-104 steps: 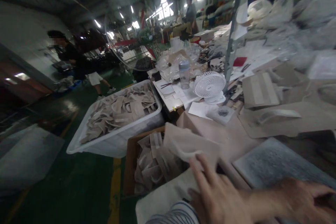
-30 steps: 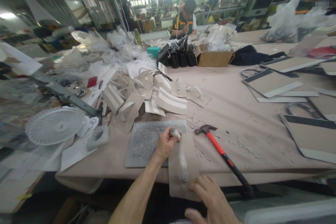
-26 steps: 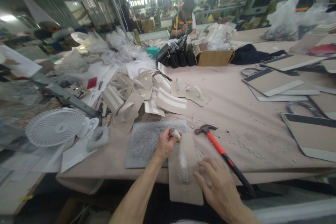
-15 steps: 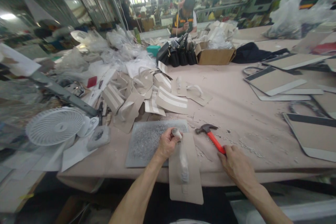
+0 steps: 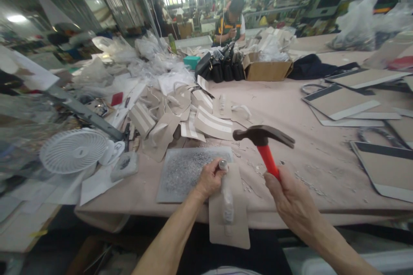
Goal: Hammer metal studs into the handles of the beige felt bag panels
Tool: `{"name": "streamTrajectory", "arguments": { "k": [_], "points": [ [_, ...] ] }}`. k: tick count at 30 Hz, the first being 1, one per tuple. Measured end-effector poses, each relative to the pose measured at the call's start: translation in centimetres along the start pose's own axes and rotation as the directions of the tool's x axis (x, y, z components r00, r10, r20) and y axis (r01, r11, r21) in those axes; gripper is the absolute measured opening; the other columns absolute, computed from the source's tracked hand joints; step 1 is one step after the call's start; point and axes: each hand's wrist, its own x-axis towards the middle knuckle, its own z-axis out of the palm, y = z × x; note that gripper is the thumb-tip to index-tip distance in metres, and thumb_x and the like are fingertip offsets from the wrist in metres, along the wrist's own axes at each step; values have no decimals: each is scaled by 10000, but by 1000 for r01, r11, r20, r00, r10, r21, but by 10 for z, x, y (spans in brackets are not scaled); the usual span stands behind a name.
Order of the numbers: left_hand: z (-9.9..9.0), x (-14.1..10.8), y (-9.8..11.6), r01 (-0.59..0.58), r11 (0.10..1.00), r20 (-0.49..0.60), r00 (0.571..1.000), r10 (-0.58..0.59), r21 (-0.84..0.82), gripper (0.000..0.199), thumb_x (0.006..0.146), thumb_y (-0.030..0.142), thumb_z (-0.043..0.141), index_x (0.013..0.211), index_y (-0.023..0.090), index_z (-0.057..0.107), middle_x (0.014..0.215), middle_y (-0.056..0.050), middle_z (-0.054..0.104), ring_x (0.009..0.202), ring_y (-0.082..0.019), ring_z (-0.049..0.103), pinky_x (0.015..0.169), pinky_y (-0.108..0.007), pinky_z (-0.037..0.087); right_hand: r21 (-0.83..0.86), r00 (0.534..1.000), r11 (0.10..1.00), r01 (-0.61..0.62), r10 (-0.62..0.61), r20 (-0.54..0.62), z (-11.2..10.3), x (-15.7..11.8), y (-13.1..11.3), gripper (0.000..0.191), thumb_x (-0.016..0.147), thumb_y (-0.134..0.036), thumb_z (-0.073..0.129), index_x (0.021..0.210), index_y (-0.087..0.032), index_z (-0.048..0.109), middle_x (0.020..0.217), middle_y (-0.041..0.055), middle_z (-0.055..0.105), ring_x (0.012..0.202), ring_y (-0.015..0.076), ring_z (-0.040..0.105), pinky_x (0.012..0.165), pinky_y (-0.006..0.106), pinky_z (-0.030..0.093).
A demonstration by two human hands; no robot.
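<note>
My right hand (image 5: 288, 191) is wrapped round the red handle of a claw hammer (image 5: 263, 135), whose dark head is raised above the table. My left hand (image 5: 211, 178) pinches a short cylindrical punch (image 5: 223, 164), its round metal end facing up. Under the punch lies the top end of a beige panel (image 5: 237, 210) with a plastic-wrapped handle (image 5: 228, 202) along its middle. The panel's lower part sticks out past the table's front edge. To the left, partly beneath the panel, is a grey slab (image 5: 180, 176) with a worn, pitted surface.
Several beige panels with white strips (image 5: 213, 122) are heaped behind the slab. A white fan (image 5: 77, 150) lies at the left beside a metal post. Dark-edged panels (image 5: 383, 172) are spread at the right. Black bags (image 5: 221, 66) and a cardboard box (image 5: 267, 68) stand farther back, before a seated person (image 5: 230, 23).
My right hand has lifted the hammer off the table, head up. My left hand has brought the punch from a tilt to more upright on the panel.
</note>
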Motion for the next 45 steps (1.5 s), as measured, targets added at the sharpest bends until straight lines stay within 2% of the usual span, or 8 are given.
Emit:
{"name": "streamTrajectory", "arguments": {
  "k": [6,12,15,19,27,33,38,45],
  "points": [
    [2,-1,-1,20,1000,13,1000,-20,8,171,796,156,579,926,195,683,775,-5,681,713,-170,610,686,-256,456,-343,938,881,327,-259,229,-16,17,-9,214,951,-371,370,793,-242,438,503,-30,501,393,112,360,455,280,173],
    [1,-1,-4,-25,999,23,999,24,32,243,813,158,573,1030,189,678,874,-39,710,815,-198,643,769,-285,482,-232,919,958,166,-236,-316,-41,19,-55,273,996,-445,322,818,-259,413,543,-28,493,445,130,443,484,274,314],
    [2,0,-3,-27,998,18,999,26,63,232,811,154,571,1008,192,688,834,-34,703,774,-197,633,737,-287,480,-296,964,929,223,-255,-74,-19,7,-34,252,982,-393,322,803,-250,427,518,-20,503,409,128,410,457,283,257],
    [3,1,-2,-38,997,23,999,36,71,188,797,127,555,897,193,701,734,-15,669,685,-179,602,673,-272,468,-409,929,862,300,-167,330,4,2,7,209,966,-331,364,826,-228,481,525,-25,521,412,122,394,473,289,179],
    [1,-1,-3,-8,1000,31,999,9,-10,216,807,141,572,999,188,661,844,-21,680,798,-184,623,745,-269,482,-209,971,976,-58,104,216,-12,20,20,302,927,-459,339,733,-247,428,533,-26,489,471,140,445,501,268,301],
    [1,-1,0,-5,1000,34,999,6,-15,217,807,150,581,1008,191,653,880,-25,687,818,-186,627,759,-272,477,-232,996,970,70,-53,78,-11,13,5,337,977,-467,295,763,-244,429,508,-30,463,432,132,399,484,272,238],
    [3,-2,-1,24,1000,9,1000,-24,-12,118,796,148,577,891,182,639,721,4,631,669,-158,578,642,-250,445,-390,947,878,277,-180,267,5,5,7,281,995,-360,326,850,-203,508,543,-18,501,438,118,388,485,283,179],
    [2,-2,1,0,999,48,999,2,-35,218,807,175,606,1020,174,649,892,-38,686,814,-183,641,755,-276,505,-546,969,838,-2,137,207,6,15,49,289,1013,-370,340,894,-202,542,593,10,561,518,157,529,518,271,242]
  ]
}}
